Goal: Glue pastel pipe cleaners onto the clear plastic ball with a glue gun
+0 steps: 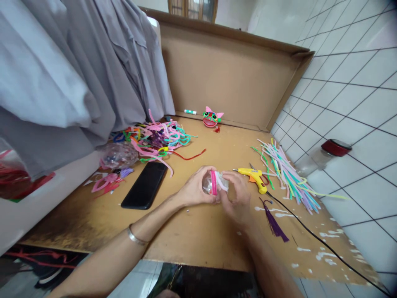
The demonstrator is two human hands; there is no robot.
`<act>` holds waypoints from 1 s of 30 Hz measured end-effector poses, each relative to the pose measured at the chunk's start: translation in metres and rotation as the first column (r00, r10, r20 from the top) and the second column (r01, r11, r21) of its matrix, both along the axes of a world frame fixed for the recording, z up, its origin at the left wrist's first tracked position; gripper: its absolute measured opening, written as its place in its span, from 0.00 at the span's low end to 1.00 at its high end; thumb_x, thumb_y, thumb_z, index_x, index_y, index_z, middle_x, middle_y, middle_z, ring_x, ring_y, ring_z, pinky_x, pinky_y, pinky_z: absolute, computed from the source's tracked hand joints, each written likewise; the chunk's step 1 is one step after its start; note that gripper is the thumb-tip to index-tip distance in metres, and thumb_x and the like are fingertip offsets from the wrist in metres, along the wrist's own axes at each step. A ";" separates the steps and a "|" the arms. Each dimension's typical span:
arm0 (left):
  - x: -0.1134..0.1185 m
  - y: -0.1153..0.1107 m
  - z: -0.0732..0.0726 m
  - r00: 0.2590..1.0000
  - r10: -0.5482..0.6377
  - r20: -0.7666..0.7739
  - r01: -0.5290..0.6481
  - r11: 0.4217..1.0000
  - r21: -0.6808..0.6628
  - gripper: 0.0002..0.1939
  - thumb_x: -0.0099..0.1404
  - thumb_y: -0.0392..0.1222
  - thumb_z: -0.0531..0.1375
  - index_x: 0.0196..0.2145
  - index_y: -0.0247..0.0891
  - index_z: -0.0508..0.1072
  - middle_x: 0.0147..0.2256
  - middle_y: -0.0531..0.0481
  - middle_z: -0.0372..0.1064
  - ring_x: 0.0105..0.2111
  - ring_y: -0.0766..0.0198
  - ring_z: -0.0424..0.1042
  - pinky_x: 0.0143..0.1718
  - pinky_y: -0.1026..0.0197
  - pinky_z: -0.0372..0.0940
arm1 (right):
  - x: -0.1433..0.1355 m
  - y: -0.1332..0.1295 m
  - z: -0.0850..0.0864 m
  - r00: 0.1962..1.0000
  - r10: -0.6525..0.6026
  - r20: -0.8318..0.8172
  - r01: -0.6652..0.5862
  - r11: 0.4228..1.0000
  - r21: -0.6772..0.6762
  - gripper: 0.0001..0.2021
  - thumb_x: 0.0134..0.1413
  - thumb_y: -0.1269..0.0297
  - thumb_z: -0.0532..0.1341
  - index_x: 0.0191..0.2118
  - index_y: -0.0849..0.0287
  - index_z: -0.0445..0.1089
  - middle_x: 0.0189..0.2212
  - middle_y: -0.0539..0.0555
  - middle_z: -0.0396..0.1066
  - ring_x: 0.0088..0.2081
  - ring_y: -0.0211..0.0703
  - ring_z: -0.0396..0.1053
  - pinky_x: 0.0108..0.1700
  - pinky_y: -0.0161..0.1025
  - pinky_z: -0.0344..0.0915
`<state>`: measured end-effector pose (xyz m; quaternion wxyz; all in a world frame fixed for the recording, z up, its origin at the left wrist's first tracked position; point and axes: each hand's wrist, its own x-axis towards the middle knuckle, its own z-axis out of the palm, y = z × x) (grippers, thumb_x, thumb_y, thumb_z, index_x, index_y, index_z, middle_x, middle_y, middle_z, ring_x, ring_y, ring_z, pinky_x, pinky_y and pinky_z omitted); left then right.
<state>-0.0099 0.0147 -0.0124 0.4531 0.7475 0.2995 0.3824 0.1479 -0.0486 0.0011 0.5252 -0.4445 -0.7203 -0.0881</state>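
Observation:
Above the middle of the table, my left hand is wrapped round a clear plastic piece that looks rounded. A bright pink fuzzy strip encircles it, with a white fuzzy pipe cleaner beside the pink. On the other side my right hand closes its thumb and fingers on the white pipe cleaner, against the clear piece. Just right of that hand lies a yellow glue gun, its nozzle facing left. The undersides of both hands' grips are hidden.
Pipe cleaners lie in a tangled pile at left and a straight bundle at right. A black phone, purple tassel, glue-gun cord, glass jar and cat-faced ornament surround the hands. A cardboard wall stands behind.

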 end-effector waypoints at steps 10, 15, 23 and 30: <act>-0.004 0.003 0.004 0.994 -0.056 0.094 0.077 0.971 -0.228 0.36 0.46 0.42 0.71 0.51 0.40 0.61 0.39 0.52 0.67 0.35 0.65 0.69 0.39 0.63 0.65 | 0.003 0.001 -0.002 0.995 -0.045 -0.085 0.038 0.995 -0.092 0.07 0.60 0.67 0.58 0.43 0.55 0.69 0.39 0.55 0.74 0.43 0.46 0.72 0.47 0.45 0.69; -0.003 0.001 0.008 0.997 -0.025 0.071 0.040 0.977 -0.209 0.34 0.45 0.42 0.71 0.49 0.39 0.62 0.39 0.52 0.67 0.36 0.65 0.68 0.40 0.62 0.65 | 0.000 0.002 0.002 0.997 -0.013 -0.074 0.009 0.999 -0.051 0.06 0.60 0.69 0.58 0.40 0.55 0.70 0.37 0.54 0.74 0.41 0.44 0.72 0.44 0.43 0.69; -0.003 -0.001 0.009 1.000 -0.001 0.017 0.005 0.978 -0.209 0.36 0.44 0.44 0.71 0.50 0.39 0.62 0.40 0.51 0.69 0.38 0.62 0.70 0.43 0.58 0.67 | 0.004 0.002 0.001 0.997 0.026 -0.075 -0.033 0.995 -0.090 0.08 0.62 0.70 0.55 0.38 0.55 0.71 0.33 0.53 0.74 0.37 0.43 0.71 0.41 0.43 0.68; -0.002 -0.003 0.008 0.999 0.026 -0.025 -0.030 0.983 -0.182 0.36 0.45 0.44 0.70 0.50 0.38 0.62 0.41 0.49 0.70 0.40 0.60 0.71 0.44 0.57 0.68 | 0.004 0.001 0.001 0.999 0.023 -0.042 -0.026 0.997 -0.072 0.06 0.62 0.70 0.56 0.39 0.56 0.71 0.34 0.53 0.74 0.37 0.43 0.71 0.42 0.44 0.66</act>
